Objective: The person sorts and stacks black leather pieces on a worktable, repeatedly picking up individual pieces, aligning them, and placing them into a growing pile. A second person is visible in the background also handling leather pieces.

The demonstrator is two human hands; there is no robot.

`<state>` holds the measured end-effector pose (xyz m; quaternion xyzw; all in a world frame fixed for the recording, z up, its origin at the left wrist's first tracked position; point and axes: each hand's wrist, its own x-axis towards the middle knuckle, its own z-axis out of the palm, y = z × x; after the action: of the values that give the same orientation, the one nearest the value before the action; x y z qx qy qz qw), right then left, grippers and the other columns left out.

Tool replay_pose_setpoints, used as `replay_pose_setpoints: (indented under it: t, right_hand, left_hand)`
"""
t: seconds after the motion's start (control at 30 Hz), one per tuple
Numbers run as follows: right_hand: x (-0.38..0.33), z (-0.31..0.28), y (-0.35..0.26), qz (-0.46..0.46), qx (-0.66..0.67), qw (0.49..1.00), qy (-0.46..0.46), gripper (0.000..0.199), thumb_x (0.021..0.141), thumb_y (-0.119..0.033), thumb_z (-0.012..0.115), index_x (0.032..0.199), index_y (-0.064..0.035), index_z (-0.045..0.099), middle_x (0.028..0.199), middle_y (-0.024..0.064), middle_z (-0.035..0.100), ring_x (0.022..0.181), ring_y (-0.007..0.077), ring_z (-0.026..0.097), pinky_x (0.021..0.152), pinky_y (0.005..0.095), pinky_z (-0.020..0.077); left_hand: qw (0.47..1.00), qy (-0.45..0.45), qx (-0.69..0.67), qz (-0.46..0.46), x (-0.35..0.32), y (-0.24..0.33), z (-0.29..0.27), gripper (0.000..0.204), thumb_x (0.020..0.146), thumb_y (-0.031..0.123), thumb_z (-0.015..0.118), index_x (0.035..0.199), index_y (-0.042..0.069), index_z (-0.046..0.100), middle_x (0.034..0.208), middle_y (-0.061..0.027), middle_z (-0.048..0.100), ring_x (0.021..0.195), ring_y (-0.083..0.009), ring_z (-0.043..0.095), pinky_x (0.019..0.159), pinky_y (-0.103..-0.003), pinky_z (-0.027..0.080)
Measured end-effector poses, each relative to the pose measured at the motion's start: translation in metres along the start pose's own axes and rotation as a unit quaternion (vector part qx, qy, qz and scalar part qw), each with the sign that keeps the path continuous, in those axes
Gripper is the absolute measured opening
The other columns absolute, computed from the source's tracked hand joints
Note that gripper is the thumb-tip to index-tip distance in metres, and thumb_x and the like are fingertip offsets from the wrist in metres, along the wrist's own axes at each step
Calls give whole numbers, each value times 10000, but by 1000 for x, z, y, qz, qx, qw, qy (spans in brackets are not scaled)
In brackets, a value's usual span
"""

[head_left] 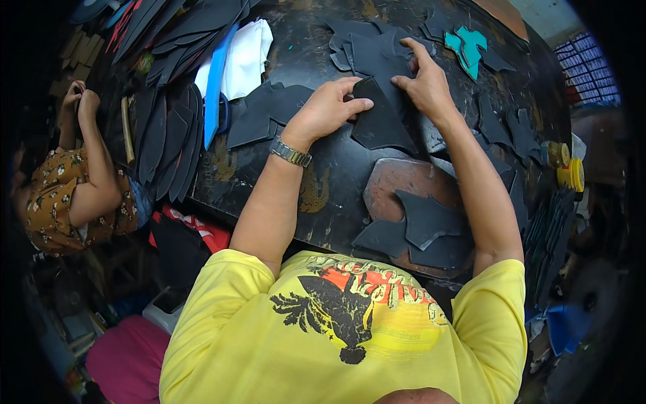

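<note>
Left hand (330,108) and right hand (424,84) both pinch the black leather piece (380,121) mid-bench (323,168); any uneven pressure could skew it off the stack beneath.

Black leather piece (379,121), teal cutouts (465,46)

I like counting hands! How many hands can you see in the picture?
3. The left hand and right hand press a black cut piece at the table's middle. A co-worker's hand is far left; that person's other hand seems hidden behind it.
</note>
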<state>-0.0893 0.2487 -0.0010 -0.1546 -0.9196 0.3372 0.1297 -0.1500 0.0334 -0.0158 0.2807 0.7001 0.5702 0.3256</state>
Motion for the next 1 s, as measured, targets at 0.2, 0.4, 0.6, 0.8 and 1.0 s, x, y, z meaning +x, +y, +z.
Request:
replay_pose_setpoints:
  t: [0.2, 0.4, 0.6, 0.8, 1.0]
  right_hand:
    - [-2, -7, 7, 1, 268, 961, 63, 617, 801, 75, 750, 1361, -132, 596, 891, -11, 554, 769, 56, 580, 623, 233, 541]
    - [1, -42, 31, 47, 442, 880, 165, 536, 871, 61, 714, 1362, -98, 568, 937, 16, 600, 834, 140, 648, 659, 320, 606]
    - [-6, -92, 60, 82, 547, 809, 197, 500, 920, 56, 677, 1377, -50, 503, 1047, 86, 662, 943, 209, 672, 808, 407, 565]
    - [-55, -108, 52, 125, 570, 791, 182, 453, 928, 40, 674, 1345, -69, 536, 1119, 71, 665, 987, 180, 656, 802, 331, 530]
    - [-99, -121, 32, 143, 589, 773, 187, 474, 937, 20, 674, 1383, -83, 550, 1079, 30, 665, 889, 91, 648, 733, 229, 503]
  left_hand:
    - [999, 7, -43, 30, 5, -2, 1, 335, 961, 175, 717, 1218, -37, 683, 988, -33, 695, 837, -108, 656, 765, -264, 551]
    - [999, -18, -30, -32, 5, 4, -9, 290, 985, 245, 710, 1167, 20, 695, 1031, -20, 717, 909, -97, 677, 780, -252, 582]
    - [997, 54, -37, -29, 7, 3, -19, 310, 980, 213, 706, 1206, 5, 661, 997, -26, 710, 857, -97, 689, 724, -235, 594]
    - [994, 82, 61, -29, 5, 6, -17, 384, 937, 220, 748, 1234, -10, 667, 978, -38, 715, 828, -108, 692, 676, -259, 583]
    - [884, 245, 390, 83, -8, 22, -6, 346, 840, 380, 828, 924, 47, 783, 922, -106, 711, 780, -273, 679, 718, -378, 536]
